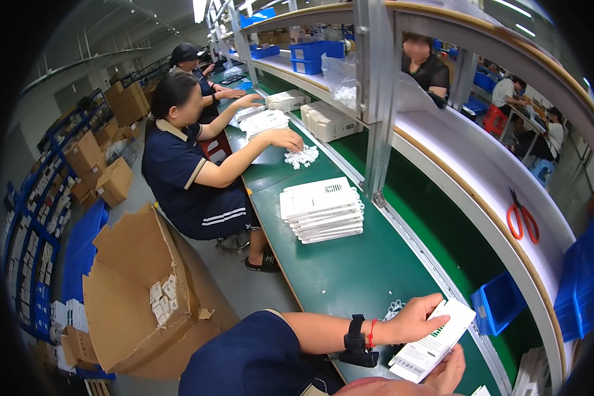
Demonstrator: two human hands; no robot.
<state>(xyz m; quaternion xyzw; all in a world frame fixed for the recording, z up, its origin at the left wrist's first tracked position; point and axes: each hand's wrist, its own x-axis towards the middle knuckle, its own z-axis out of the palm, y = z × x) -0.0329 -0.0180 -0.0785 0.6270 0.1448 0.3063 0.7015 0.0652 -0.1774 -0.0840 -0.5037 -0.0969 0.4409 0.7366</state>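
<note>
My left hand [412, 321] grips a flat white box [435, 340] with green and grey print near its upper end, thumb across the face. From below, my right hand [447, 371] wraps around the lower side of the same box, its fingers partly hidden behind it. The box is tilted above the green bench [340, 277]. Beside my left hand lies a small pile of white ring-like pieces [395, 309], partly covered by the hand. Farther up the bench stands a stack of flat white boxes [320, 208], with white loops showing along its right side.
A co-worker's hand [286, 139] touches a heap of small white pieces [301, 157]. Red-handled cutters [523, 221] lie on the white shelf [465, 155] at right. A blue bin [498, 303] sits below it. At left, a large cardboard carton [122, 284] holds small white packs.
</note>
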